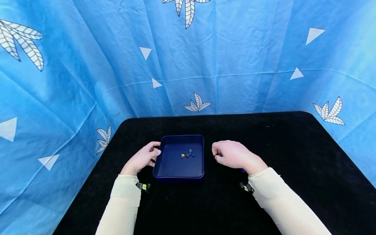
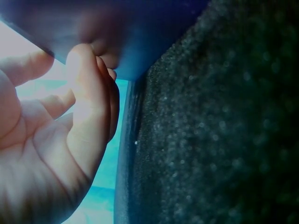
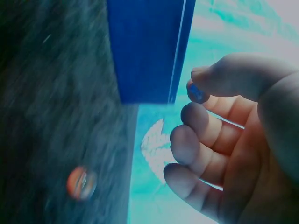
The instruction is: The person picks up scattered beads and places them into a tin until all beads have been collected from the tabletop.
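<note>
A square dark blue tin (image 1: 179, 177) lies on the black cloth, with several small glass marbles (image 1: 182, 156) grouped on its floor. At its left side my left hand (image 1: 143, 158) grips the wall, thumb over the rim and fingertips against the outside, as the left wrist view also shows. My right hand (image 1: 235, 154) is raised to the right of the tin, apart from it. Between its thumb and index finger it pinches a blue marble (image 3: 197, 93), while the other fingers curl loosely. An orange and clear marble (image 3: 81, 183) lies on the cloth below that hand.
Near the right wrist a small blue object (image 1: 243, 170) shows on the black cloth (image 1: 293, 156), partly covered by the arm. A blue curtain (image 1: 241, 49) with white leaf prints hangs behind and beside the table.
</note>
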`<control>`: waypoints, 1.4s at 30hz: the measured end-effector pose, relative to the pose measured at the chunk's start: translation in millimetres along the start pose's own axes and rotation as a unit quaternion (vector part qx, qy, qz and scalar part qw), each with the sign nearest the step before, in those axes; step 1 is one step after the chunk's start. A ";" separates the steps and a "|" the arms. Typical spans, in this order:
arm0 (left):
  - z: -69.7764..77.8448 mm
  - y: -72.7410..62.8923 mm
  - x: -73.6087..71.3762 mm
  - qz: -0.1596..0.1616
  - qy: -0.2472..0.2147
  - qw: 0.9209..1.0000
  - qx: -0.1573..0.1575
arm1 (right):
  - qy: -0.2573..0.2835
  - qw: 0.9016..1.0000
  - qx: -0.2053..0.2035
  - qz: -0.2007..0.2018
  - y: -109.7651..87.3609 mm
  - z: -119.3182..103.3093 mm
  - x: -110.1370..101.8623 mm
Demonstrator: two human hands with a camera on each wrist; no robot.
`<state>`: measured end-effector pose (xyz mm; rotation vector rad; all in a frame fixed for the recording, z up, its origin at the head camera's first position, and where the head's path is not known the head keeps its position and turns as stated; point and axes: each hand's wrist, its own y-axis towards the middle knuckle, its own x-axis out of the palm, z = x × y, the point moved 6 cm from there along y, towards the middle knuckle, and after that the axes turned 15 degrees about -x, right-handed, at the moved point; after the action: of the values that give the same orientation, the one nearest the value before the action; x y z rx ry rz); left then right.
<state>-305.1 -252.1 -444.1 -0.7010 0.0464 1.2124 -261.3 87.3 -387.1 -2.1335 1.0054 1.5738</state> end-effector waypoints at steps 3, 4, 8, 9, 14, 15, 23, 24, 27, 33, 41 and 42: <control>0.4 0.7 -0.6 0.000 0.000 1.000 0.004 | -0.012 1.000 -0.014 0.007 11.4 -8.7 0.4; 0.5 1.0 -0.7 0.000 0.000 1.000 0.005 | -0.014 1.000 -0.019 0.008 15.4 -11.8 0.6; 0.2 1.4 -1.3 0.001 0.000 1.000 0.003 | -0.023 0.999 -0.034 -0.003 30.7 -24.1 1.0; 0.1 1.4 -1.2 0.001 0.001 1.000 0.004 | -0.024 0.999 -0.036 -0.008 34.2 -27.0 1.2; -0.6 2.0 -0.3 -0.006 -0.002 1.000 0.007 | -0.038 0.998 -0.038 -0.026 48.1 -35.9 2.7; -0.5 1.9 -0.1 -0.006 -0.003 1.000 0.006 | -0.038 0.998 -0.039 -0.027 50.1 -37.0 3.2; 0.2 0.4 -0.5 -0.001 -0.009 1.000 0.002 | -0.032 0.998 -0.045 -0.020 58.7 -39.5 9.5; -0.1 0.3 -0.6 -0.001 -0.009 1.000 0.003 | -0.033 0.998 -0.044 -0.021 59.0 -39.1 10.5; -0.7 0.1 -0.9 -0.003 -0.007 1.000 0.005 | -0.032 0.998 -0.042 -0.021 59.3 -39.0 11.3; -1.7 0.7 -1.3 -0.009 -0.007 1.000 0.006 | -0.034 0.998 -0.040 -0.021 59.8 -38.9 9.5; -2.2 0.2 -0.7 -0.011 -0.009 1.000 0.000 | -0.027 0.999 -0.025 -0.030 56.3 -34.6 11.3; -1.9 0.0 -0.5 -0.011 -0.009 1.000 0.001 | -0.029 0.999 -0.021 -0.029 55.2 -32.7 11.9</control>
<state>-304.7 -253.5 -445.4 -0.6876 0.0250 1.1963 -274.3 24.0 -377.9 -2.1126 0.8901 1.6331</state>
